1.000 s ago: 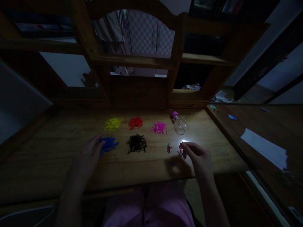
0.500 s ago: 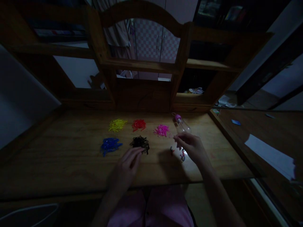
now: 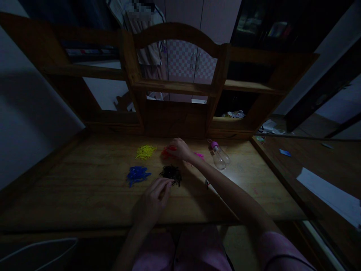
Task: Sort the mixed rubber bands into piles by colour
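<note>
Over the pile of small thin red pieces [image 3: 167,152], my right hand [image 3: 182,149] has its fingers bent down and touching the pile; whether a piece is between the fingertips is hidden. My left hand [image 3: 154,195] is closed in a pinch at the near edge of the pile of thin black pieces [image 3: 171,173]; what it holds is too small to make out. Partly behind my right arm lies a pile of pink pieces [image 3: 199,155]. A few dark and red pieces [image 3: 207,183] lie by the forearm, which covers part of them.
Yellow pieces [image 3: 145,152] and blue pieces [image 3: 137,174] lie in piles to the left. A clear bottle with a pink cap [image 3: 220,154] rests at the right. The wooden desk [image 3: 93,184] has a shelf unit [image 3: 175,88] along its back. White paper [image 3: 328,194] lies on the adjoining surface.
My right hand has moved left and away from me, from in front of the bottle to the red pile. My left hand stays by the black pile. The view has shifted slightly.
</note>
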### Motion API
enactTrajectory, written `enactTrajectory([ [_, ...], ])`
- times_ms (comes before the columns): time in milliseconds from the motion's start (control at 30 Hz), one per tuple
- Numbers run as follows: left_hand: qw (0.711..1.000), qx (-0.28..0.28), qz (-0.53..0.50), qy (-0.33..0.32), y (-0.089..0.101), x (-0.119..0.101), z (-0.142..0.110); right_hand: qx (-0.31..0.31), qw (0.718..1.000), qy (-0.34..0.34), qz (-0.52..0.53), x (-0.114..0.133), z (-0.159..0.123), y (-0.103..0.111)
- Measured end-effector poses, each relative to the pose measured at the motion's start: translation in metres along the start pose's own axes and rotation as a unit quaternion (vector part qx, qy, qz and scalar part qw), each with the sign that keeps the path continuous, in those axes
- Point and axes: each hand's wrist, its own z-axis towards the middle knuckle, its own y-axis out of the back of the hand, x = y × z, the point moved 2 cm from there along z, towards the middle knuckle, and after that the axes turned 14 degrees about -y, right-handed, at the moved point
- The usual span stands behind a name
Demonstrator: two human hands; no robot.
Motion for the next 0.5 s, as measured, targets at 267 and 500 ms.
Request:
enactTrajectory([
  [267,0.999,-0.014,-0.018,0.025,0.003,0.001,0.001,-0.077,0.997,-0.004,0.020,-0.019,-0.045,0.065],
  [500,0.999,-0.009,-0.022,0.046,0.002,0.005,0.000,-0.053,0.998,-0.043,0.013,-0.030,-0.137,0.107],
])
